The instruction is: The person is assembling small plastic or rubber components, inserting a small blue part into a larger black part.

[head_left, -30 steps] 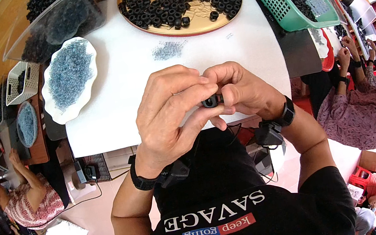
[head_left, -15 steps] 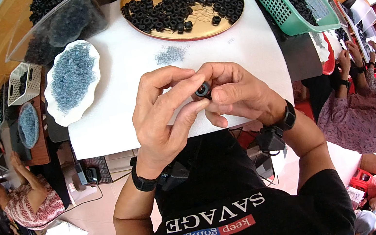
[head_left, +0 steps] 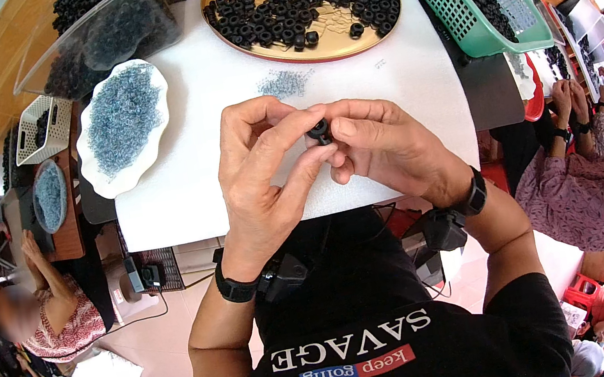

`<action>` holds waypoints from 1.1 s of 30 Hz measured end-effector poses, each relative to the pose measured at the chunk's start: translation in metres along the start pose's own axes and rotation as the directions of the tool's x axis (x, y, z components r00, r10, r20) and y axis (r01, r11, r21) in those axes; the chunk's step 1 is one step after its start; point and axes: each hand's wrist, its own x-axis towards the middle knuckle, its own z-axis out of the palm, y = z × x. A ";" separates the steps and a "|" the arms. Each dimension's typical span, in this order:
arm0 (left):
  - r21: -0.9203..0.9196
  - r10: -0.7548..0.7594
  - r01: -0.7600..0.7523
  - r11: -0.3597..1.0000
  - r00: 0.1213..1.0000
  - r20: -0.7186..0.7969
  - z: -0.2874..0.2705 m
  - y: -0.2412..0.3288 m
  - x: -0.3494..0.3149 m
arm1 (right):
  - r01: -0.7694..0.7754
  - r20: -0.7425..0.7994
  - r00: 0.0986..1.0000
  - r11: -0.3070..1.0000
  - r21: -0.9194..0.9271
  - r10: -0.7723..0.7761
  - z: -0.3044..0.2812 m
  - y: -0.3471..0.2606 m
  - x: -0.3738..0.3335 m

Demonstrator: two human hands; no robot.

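Note:
A small round black part (head_left: 319,131) with a ring-shaped end is held up over the near half of a white sheet (head_left: 193,146). My left hand (head_left: 259,160) pinches it from the left, thumb below and index finger above. From the right, the thumb and index finger of my right hand (head_left: 399,143) close on the same part, the other fingers curled underneath. Fingertips cover some of it. Beyond my hands lies a loose patch of tiny bluish clear pieces (head_left: 285,83). A round gold tray (head_left: 334,43) farther back carries many similar black parts (head_left: 284,25).
On the left are a white scalloped plate (head_left: 97,180) of bluish pieces and a clear bin (head_left: 25,88) of black parts. A green basket (head_left: 460,29) stands back right. Co-workers sit at both sides, one in a patterned purple top (head_left: 583,195).
The black part has turned between my fingertips, so its ring face no longer points at me. My right fingers have curled in beneath it. The whole view has shifted slightly.

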 end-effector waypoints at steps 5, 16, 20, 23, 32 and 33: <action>-0.184 -0.070 0.072 0.980 0.997 0.016 0.000 -0.005 -0.003 | 0.002 -0.131 0.991 0.991 -0.134 -0.020 0.009 -0.002 0.001; -0.457 -0.173 0.187 0.869 0.982 0.073 0.003 -0.010 -0.010 | 0.013 -0.113 0.989 0.828 -0.560 -0.092 0.016 -0.015 0.003; -0.298 -0.160 0.179 0.937 0.983 0.087 0.001 -0.007 -0.008 | -0.010 -0.140 0.987 0.830 -0.558 -0.082 0.020 -0.018 0.003; -0.231 -0.130 0.140 0.963 0.990 0.058 0.000 -0.007 -0.008 | -0.022 -0.137 0.988 0.814 -0.581 -0.071 0.021 -0.018 0.003; -0.091 -0.031 0.039 0.995 0.996 0.089 -0.006 -0.008 -0.003 | -0.001 -0.074 0.996 0.802 -0.597 -0.054 0.017 -0.017 0.001; -0.093 -0.032 0.040 0.995 0.996 0.086 -0.007 -0.008 -0.002 | -0.003 -0.075 0.996 0.801 -0.598 -0.052 0.017 -0.018 0.000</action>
